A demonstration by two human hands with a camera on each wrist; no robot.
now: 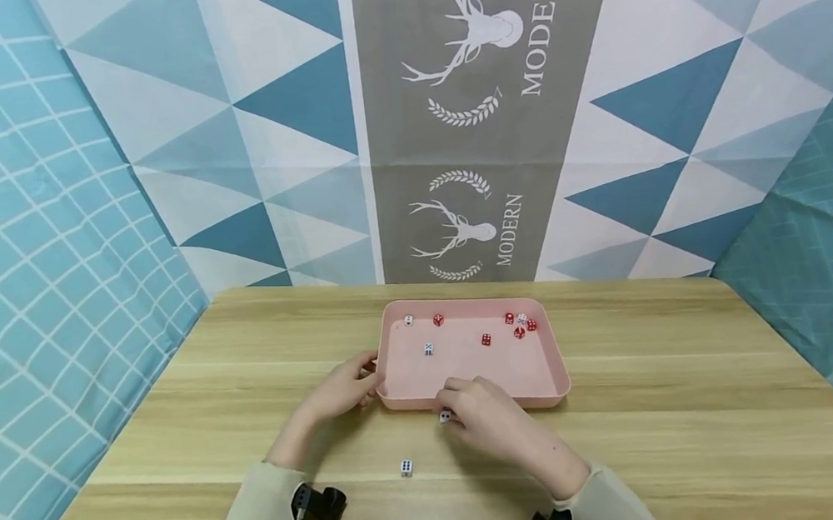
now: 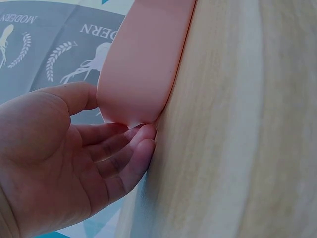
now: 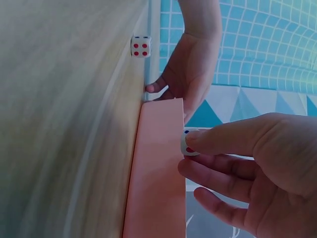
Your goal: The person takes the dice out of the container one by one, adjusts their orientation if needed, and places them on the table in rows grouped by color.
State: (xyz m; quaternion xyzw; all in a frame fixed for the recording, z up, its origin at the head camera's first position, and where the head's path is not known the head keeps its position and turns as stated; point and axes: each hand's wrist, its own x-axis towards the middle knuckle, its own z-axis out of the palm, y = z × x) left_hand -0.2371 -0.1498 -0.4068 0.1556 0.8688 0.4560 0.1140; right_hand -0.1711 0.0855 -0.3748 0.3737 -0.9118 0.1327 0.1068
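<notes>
White die (image 1: 445,416) pinched in right hand (image 1: 486,417), at near rim of pink tray (image 1: 517,370); left hand (image 1: 342,387) grips tray corner. Likely step: loading tray; next calls for clearing rim, releasing.

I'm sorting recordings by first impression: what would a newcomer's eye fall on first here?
Probably the pink tray far back on the table, with red dice and white dice inside. Then the right grip, pinching another white die at the tray's near rim. Behind, white deer heads stand out on a grey panel.
</notes>
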